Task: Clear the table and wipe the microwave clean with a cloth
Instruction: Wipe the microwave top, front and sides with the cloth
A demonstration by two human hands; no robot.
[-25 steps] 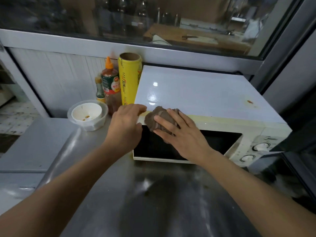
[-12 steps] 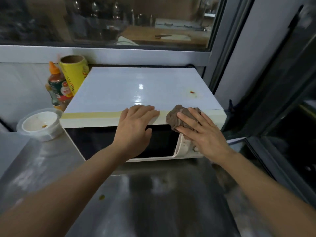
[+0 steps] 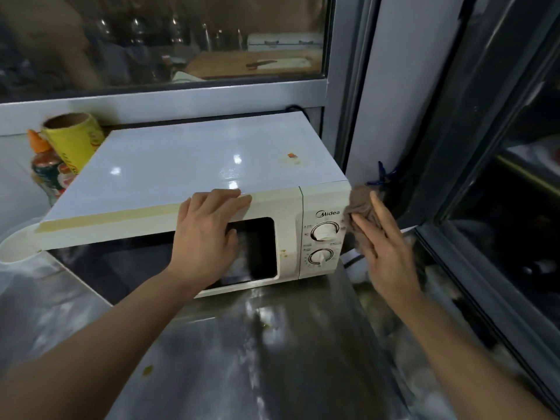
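The head view looks forward and down, close on the microwave front.

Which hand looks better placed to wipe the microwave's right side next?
The right hand: it presses the brown cloth at the microwave's right front corner. The left hand rests on the front top edge, steadying it.

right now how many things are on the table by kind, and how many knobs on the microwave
microwave: 1
cloth: 1, pressed on the microwave's right side by the right hand
roll: 1
sauce bottle: 1
bowl: 1
total on the table: 5
knobs: 2
The left hand steadies the front top edge.
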